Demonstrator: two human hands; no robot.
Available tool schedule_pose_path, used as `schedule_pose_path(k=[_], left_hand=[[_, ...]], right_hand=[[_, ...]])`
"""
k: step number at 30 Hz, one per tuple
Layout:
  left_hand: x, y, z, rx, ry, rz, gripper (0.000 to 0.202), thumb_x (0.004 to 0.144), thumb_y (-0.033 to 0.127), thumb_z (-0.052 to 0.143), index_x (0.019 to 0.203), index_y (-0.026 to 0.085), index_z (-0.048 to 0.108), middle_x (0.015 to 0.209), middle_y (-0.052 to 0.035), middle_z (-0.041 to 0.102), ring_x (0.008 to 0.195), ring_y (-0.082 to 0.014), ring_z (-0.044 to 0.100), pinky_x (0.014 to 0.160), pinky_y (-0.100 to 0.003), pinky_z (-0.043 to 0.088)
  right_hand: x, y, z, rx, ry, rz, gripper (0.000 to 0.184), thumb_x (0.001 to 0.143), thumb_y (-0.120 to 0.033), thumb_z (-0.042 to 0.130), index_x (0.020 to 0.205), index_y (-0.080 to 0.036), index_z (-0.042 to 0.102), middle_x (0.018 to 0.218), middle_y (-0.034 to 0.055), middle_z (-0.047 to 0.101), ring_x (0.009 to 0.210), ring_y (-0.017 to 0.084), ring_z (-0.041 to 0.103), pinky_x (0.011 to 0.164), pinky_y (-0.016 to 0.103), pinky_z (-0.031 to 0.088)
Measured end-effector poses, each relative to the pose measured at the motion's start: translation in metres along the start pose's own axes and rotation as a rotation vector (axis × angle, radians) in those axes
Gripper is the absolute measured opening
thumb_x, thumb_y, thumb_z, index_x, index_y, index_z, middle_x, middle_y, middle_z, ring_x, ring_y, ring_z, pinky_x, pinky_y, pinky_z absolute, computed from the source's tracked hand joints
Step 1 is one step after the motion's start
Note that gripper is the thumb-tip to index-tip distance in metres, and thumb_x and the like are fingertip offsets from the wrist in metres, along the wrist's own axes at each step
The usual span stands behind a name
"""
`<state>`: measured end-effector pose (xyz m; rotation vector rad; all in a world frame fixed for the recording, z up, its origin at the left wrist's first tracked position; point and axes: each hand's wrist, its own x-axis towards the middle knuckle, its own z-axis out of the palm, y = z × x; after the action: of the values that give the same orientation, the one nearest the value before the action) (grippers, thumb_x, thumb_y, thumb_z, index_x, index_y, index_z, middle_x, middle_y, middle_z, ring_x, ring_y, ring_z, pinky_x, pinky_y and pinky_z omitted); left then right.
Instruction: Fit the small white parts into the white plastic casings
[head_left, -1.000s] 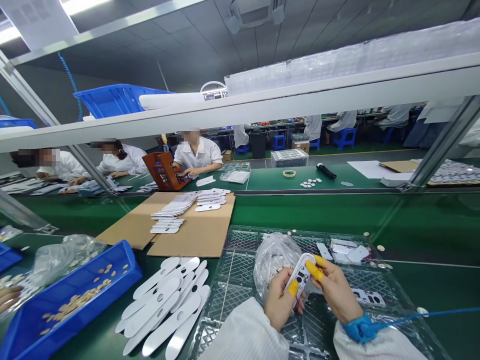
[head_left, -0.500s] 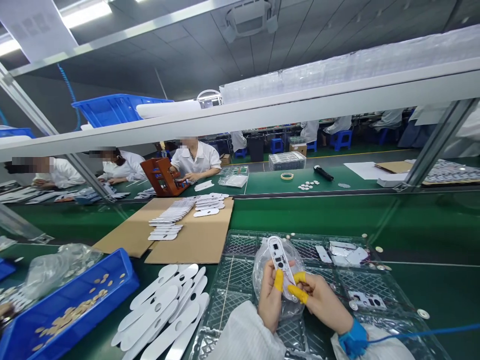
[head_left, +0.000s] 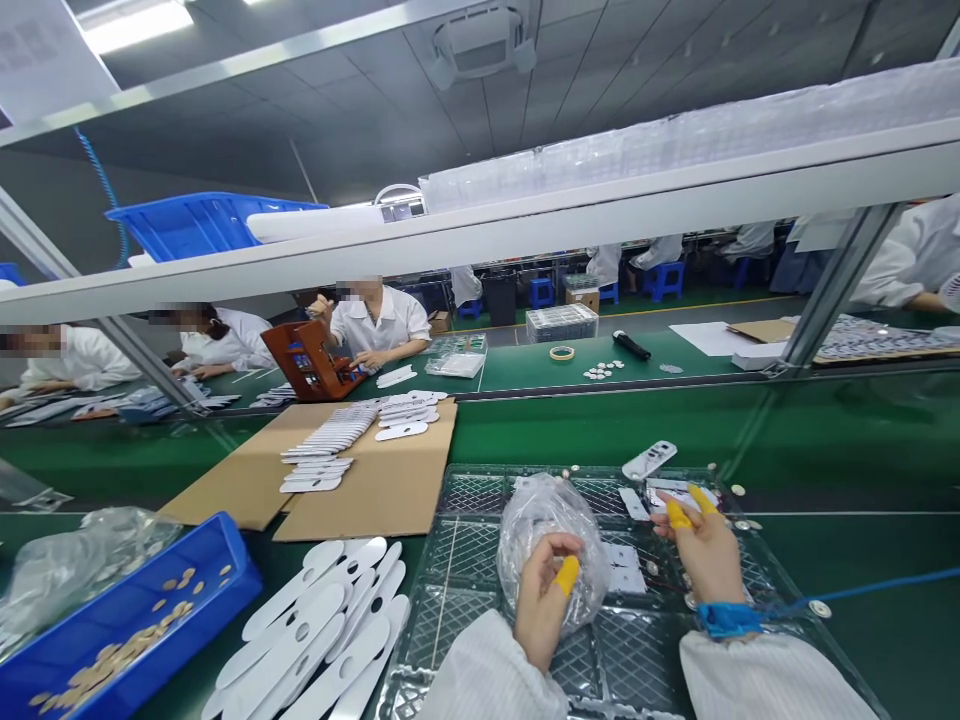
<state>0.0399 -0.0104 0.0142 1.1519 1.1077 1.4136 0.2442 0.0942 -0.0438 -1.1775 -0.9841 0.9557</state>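
My left hand (head_left: pixel 546 605), a yellow finger cot on its thumb, is held over a crumpled clear plastic bag (head_left: pixel 536 520). Its fingers are loosely curled and apart, with nothing seen in them. My right hand (head_left: pixel 709 555) wears two yellow finger cots and a blue wrist strap (head_left: pixel 727 620). Its fingers stretch out over small white pieces (head_left: pixel 667 490) in a compartment of the clear tray (head_left: pixel 427 640). Just beyond, a long white casing (head_left: pixel 649 460) with dark parts lies at the tray's far edge. More white pieces (head_left: pixel 624 570) lie between the hands.
Long white covers (head_left: pixel 322 620) are heaped left of the tray. A blue bin (head_left: pixel 172 650) holds small round discs. Rows of white covers lie on cardboard (head_left: pixel 360 505). A shelf bar (head_left: pixel 480 230) crosses ahead; a co-worker (head_left: pixel 379 325) sits beyond beside a brown fixture (head_left: pixel 307 355).
The white casing has left both hands and now lies at the tray's far edge. My right hand has moved right and away from my left. The view has shifted slightly.
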Motion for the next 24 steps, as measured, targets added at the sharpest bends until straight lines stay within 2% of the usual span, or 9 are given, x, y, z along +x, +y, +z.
schedule_pose_path(k=[2, 5, 8, 11, 14, 18, 21, 24], left_hand=[[0.0, 0.0, 0.002, -0.009, 0.001, 0.007, 0.02, 0.076, 0.034, 0.059, 0.086, 0.017, 0.06, 0.096, -0.0074, 0.061, 0.092, -0.0217, 0.054, 0.081, -0.031, 0.04], [0.0, -0.001, 0.006, -0.028, 0.034, -0.003, 0.021, 0.073, 0.036, 0.061, 0.08, 0.017, 0.061, 0.091, -0.0072, 0.062, 0.085, -0.0206, 0.055, 0.077, -0.03, 0.042], [-0.002, 0.002, 0.004, -0.039, 0.093, 0.008, 0.02, 0.073, 0.036, 0.061, 0.079, 0.017, 0.06, 0.088, -0.0066, 0.062, 0.081, -0.0198, 0.056, 0.076, -0.03, 0.043], [-0.008, 0.021, -0.011, -0.013, 0.182, 0.034, 0.02, 0.074, 0.034, 0.06, 0.084, 0.017, 0.06, 0.09, -0.0065, 0.062, 0.083, -0.0198, 0.056, 0.079, -0.031, 0.043], [-0.021, 0.05, -0.043, 0.121, 0.293, 0.048, 0.021, 0.075, 0.033, 0.057, 0.088, 0.017, 0.059, 0.092, -0.0069, 0.062, 0.086, -0.0205, 0.057, 0.08, -0.031, 0.043], [-0.049, 0.08, -0.106, 0.471, 0.357, 0.046, 0.019, 0.075, 0.024, 0.049, 0.091, 0.018, 0.057, 0.092, -0.0046, 0.063, 0.085, -0.0182, 0.057, 0.078, -0.029, 0.044], [-0.076, 0.084, -0.155, 0.826, 0.405, -0.046, 0.022, 0.073, 0.015, 0.043, 0.091, 0.019, 0.055, 0.087, -0.0018, 0.062, 0.079, -0.0159, 0.056, 0.073, -0.027, 0.043], [-0.105, 0.077, -0.19, 0.977, 0.475, -0.163, 0.023, 0.067, 0.007, 0.044, 0.082, 0.019, 0.057, 0.077, -0.0004, 0.06, 0.07, -0.0162, 0.054, 0.068, -0.028, 0.04]], right_hand=[[-0.005, -0.004, 0.005, -0.004, 0.013, -0.066, 0.063, 0.071, -0.044, 0.061, 0.122, -0.016, 0.039, 0.096, 0.0093, 0.063, 0.059, 0.018, 0.059, 0.05, 0.031, 0.052], [-0.028, -0.014, 0.017, -0.051, -0.063, -0.192, 0.044, 0.08, -0.041, 0.053, 0.116, -0.017, 0.048, 0.088, 0.0071, 0.063, 0.058, 0.017, 0.056, 0.053, 0.031, 0.051], [-0.058, -0.023, 0.032, -0.129, -0.287, -0.332, 0.026, 0.083, -0.031, 0.05, 0.105, -0.02, 0.059, 0.085, 0.0054, 0.064, 0.065, 0.019, 0.06, 0.064, 0.035, 0.052], [-0.076, -0.022, 0.048, -0.253, -0.562, -0.47, 0.028, 0.079, -0.021, 0.049, 0.103, -0.024, 0.064, 0.102, 0.006, 0.064, 0.095, 0.025, 0.058, 0.087, 0.041, 0.045], [-0.078, -0.01, 0.06, -0.377, -0.715, -0.545, 0.034, 0.077, -0.015, 0.046, 0.106, -0.022, 0.064, 0.112, 0.0083, 0.06, 0.107, 0.027, 0.051, 0.094, 0.046, 0.039], [-0.074, 0.006, 0.068, -0.473, -0.795, -0.566, 0.029, 0.077, -0.016, 0.049, 0.1, -0.021, 0.067, 0.106, 0.0112, 0.062, 0.1, 0.03, 0.052, 0.088, 0.049, 0.041], [-0.077, 0.011, 0.068, -0.505, -0.851, -0.574, 0.034, 0.081, -0.017, 0.045, 0.108, -0.023, 0.064, 0.099, 0.0091, 0.065, 0.093, 0.03, 0.053, 0.083, 0.05, 0.042], [-0.077, 0.018, 0.064, -0.567, -0.916, -0.587, 0.036, 0.082, -0.02, 0.043, 0.111, -0.026, 0.062, 0.098, 0.0061, 0.065, 0.089, 0.029, 0.054, 0.077, 0.047, 0.044]])
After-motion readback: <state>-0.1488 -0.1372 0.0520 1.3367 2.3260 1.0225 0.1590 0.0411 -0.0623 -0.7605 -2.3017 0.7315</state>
